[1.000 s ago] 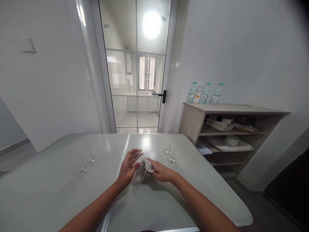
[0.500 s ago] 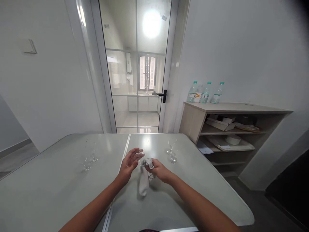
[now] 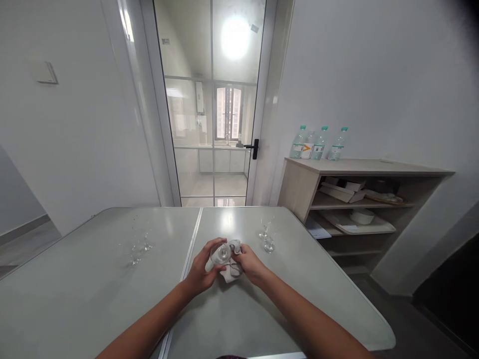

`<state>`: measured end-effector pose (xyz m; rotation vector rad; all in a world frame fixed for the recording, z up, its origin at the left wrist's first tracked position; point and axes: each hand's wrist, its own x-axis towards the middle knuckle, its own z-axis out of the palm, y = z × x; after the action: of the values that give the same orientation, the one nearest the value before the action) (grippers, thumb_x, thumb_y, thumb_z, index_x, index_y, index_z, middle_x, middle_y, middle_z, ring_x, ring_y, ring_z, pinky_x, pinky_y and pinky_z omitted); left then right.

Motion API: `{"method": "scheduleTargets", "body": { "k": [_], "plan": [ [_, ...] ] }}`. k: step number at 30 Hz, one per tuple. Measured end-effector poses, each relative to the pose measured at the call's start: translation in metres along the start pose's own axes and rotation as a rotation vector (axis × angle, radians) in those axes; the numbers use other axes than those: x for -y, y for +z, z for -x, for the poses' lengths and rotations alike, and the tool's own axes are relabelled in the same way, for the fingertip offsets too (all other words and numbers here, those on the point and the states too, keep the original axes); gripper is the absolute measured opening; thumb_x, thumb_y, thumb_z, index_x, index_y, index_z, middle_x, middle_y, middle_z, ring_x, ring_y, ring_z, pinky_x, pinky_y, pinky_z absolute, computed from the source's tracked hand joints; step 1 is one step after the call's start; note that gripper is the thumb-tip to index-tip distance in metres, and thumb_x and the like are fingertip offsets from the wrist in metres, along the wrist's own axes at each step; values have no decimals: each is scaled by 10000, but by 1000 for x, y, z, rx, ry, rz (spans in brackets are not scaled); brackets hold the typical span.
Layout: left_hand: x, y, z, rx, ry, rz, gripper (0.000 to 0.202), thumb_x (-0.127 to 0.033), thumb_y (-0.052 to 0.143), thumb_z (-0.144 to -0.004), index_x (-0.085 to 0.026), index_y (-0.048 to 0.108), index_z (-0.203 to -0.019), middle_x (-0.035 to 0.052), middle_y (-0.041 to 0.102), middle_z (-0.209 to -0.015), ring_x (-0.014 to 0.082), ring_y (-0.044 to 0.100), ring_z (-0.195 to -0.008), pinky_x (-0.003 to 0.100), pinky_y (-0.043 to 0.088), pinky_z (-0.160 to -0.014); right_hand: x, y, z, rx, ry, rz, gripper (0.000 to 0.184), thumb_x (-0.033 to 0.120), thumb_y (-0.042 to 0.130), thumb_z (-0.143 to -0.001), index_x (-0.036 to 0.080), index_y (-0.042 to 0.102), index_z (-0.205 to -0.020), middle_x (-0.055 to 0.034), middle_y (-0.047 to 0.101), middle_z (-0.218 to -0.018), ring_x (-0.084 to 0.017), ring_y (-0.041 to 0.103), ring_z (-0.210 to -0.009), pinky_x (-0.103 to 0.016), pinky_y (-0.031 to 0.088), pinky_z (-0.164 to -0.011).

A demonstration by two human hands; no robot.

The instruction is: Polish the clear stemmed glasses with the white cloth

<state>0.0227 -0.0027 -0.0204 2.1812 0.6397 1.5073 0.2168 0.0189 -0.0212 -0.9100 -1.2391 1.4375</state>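
Note:
Over the middle of the table (image 3: 209,319), my left hand (image 3: 201,269) is closed around the bowl of a clear stemmed glass (image 3: 221,254). The glass is tilted, its mouth facing toward me. My right hand (image 3: 252,263) pinches a white cloth (image 3: 231,273) against the glass's stem or foot end. Part of the cloth hangs down below the fingers. How much of the stem it covers cannot be made out.
Right of my hands, a stemmed glass (image 3: 264,232) and another glass (image 3: 268,246) stand on the table. Several clear glasses (image 3: 135,253) are at its left. A wooden shelf unit (image 3: 299,184) with plastic bottles (image 3: 318,143) stands beyond the right edge; a glass door (image 3: 213,124) is ahead.
My left hand has moved from hovering open beside the cloth to gripping the glass bowl. The glass has tilted toward me, and the hanging cloth is bunched up higher.

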Motion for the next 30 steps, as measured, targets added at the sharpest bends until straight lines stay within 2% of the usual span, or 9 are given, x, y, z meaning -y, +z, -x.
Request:
{"method": "scheduleTargets", "body": {
  "k": [4,9,11,13,15,17,22,26,30],
  "plan": [
    [-2,3,-5,-62,-33,63,627,-241,727,-904,-276,474,-1477,148,546,-1469,316,593,-1325,523,507,-1124,-6,-1,-3,-134,-70,90,363,499,782,-727,159,665,-774,-20,662,-763,-194,568,-756,-288,439,-708],
    [-1,2,-12,-217,-159,-26,695,-307,806,-842,-280,499,-1465,124,597,-1392,299,648,-1236,506,527,-1092,12,-5,7,-318,-297,187,361,511,589,-930,189,649,-1084,-65,681,-1001,-240,593,-938,-354,479,-865],
    [-2,2,-12,-208,-175,-111,696,-312,847,-793,-269,540,-1416,103,662,-1300,290,685,-1161,491,548,-1056,24,-4,16,-255,-470,291,361,445,520,-994,186,623,-1224,-92,687,-1088,-254,617,-1000,-383,496,-916],
    [-3,2,-11,-169,-137,-189,619,-298,849,-778,-250,597,-1342,96,699,-1241,289,703,-1114,459,574,-1004,34,-2,24,-37,-629,448,450,357,501,-1004,193,531,-1422,-124,653,-1301,-280,607,-1193,-429,472,-1050],
    [-3,4,-9,-130,-106,-248,533,-264,803,-803,-235,626,-1305,96,726,-1197,283,719,-1065,420,597,-938,40,0,28,197,-761,648,597,275,510,-975,203,404,-1559,-133,508,-1541,-305,456,-1439,-487,362,-1202],
    [-2,4,-7,-127,-104,-281,459,-230,761,-806,-224,659,-1253,89,755,-1127,281,736,-1000,398,612,-870,40,2,29,314,-857,823,694,207,511,-940,202,329,-1610,-120,374,-1653,-304,298,-1553,-537,256,-1270],
    [10,1,-2,-143,-164,-218,143,-205,710,-782,-209,744,-921,58,787,-874,266,748,-760,392,628,-724,34,0,27,348,-1059,980,643,71,421,-964,273,410,-1574,-86,496,-1582,-249,398,-1515,-561,278,-1265],
    [11,-2,-1,-135,-165,-116,290,-249,732,-790,-217,750,-1077,79,797,-1031,300,759,-916,445,633,-843,40,-1,31,442,-1074,956,657,95,463,-947,280,410,-1575,-74,552,-1536,-253,455,-1480,-545,277,-1266],
    [2,-2,-5,-77,-94,-240,381,-226,763,-775,-239,734,-1154,85,786,-1102,319,752,-995,447,628,-867,46,4,34,320,-918,774,638,217,534,-932,242,438,-1563,-91,486,-1590,-290,392,-1515,-554,253,-1271]
  ]
}}
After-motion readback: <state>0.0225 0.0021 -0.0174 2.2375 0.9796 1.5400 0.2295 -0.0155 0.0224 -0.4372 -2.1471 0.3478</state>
